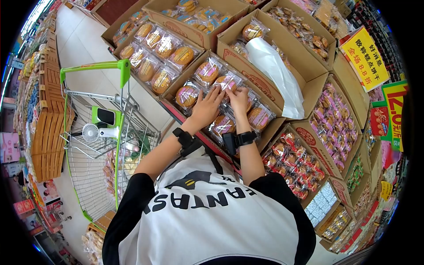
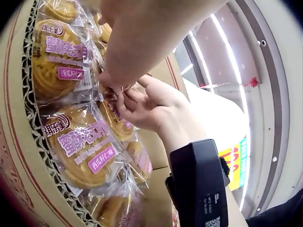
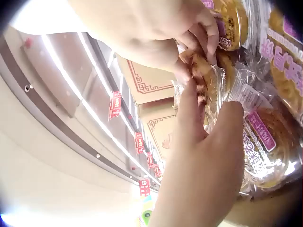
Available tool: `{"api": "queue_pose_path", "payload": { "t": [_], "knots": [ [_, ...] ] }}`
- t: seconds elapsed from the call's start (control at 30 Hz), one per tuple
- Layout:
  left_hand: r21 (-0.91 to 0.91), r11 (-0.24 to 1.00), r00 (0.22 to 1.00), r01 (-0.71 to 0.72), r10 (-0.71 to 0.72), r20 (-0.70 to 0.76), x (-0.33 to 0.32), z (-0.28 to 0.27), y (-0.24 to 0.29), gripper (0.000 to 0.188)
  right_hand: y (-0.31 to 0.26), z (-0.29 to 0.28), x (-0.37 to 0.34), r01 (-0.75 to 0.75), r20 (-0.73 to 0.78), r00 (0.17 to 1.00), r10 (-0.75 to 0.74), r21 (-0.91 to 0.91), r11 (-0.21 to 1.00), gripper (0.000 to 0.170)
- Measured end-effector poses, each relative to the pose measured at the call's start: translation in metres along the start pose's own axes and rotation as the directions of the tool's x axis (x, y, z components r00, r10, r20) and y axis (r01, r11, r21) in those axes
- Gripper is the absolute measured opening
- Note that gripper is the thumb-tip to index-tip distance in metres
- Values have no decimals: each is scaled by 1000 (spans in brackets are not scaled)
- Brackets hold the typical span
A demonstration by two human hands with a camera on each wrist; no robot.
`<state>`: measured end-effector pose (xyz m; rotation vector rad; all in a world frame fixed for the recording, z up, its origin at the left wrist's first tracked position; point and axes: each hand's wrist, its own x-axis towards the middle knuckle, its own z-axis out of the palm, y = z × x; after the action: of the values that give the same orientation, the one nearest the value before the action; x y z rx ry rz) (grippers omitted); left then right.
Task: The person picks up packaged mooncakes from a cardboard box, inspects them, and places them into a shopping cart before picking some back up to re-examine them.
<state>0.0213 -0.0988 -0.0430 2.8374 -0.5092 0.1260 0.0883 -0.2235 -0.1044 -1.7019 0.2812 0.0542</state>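
Both hands reach into a cardboard box [image 1: 165, 95] of round mooncakes in clear wrappers with pink and white lettering. My left hand [image 1: 206, 108] and right hand [image 1: 239, 102] meet near the middle of the box. Between them is one wrapped mooncake [image 3: 200, 78], seen nearly edge-on in the right wrist view. The left thumb and forefinger lie on either side of it. Curled fingers of the right hand [image 2: 154, 104] pinch its far edge, partly hidden behind the left forearm in the left wrist view. More wrapped mooncakes [image 2: 83, 144] lie around the hands.
A metal shopping cart [image 1: 90, 176] with green trim stands at the left, goods inside. Neighbouring cardboard boxes hold other wrapped pastries [image 1: 165, 46] and red-wrapped snacks [image 1: 296, 161]. A white plastic bag [image 1: 278, 77] drapes over the box behind. Yellow price signs [image 1: 364, 59] stand at the right.
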Motion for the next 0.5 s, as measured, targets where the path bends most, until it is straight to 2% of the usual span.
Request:
{"api": "queue_pose_path", "payload": {
  "t": [0.07,0.1,0.13,0.17,0.2,0.27,0.3,0.37,0.5],
  "knots": [
    [-9,1000,1000,-3,3,12,1,-1,-1,67,-45,-10,-20,-24,5,1000,28,-384,923,43],
    [-9,1000,1000,0,0,13,2,0,-1,67,-45,-10,-23,-24,8,1000,29,-385,923,43],
    [31,1000,1000,-2,1,25,3,1,-1,65,-45,-9,-26,155,-54,978,-202,-457,876,41],
    [71,997,999,-4,1,36,4,3,-1,63,-46,-10,-29,314,-96,900,-426,-536,784,40],
    [70,998,999,0,-3,35,5,5,-1,63,-49,-12,-30,316,-92,900,-426,-536,783,40],
    [147,989,1000,-10,12,-13,4,11,-2,59,-53,-18,-32,438,110,882,-457,-548,713,34],
    [145,989,1000,-7,9,-12,5,13,-3,59,-52,-17,-33,438,114,883,-456,-548,712,34],
    [189,982,998,-9,19,-52,5,18,-4,55,-49,-15,-35,402,201,907,-371,-680,614,32],
    [178,984,998,12,-1,-60,5,15,-3,54,-50,-16,-35,449,271,889,-369,-667,594,32]
  ]
}}
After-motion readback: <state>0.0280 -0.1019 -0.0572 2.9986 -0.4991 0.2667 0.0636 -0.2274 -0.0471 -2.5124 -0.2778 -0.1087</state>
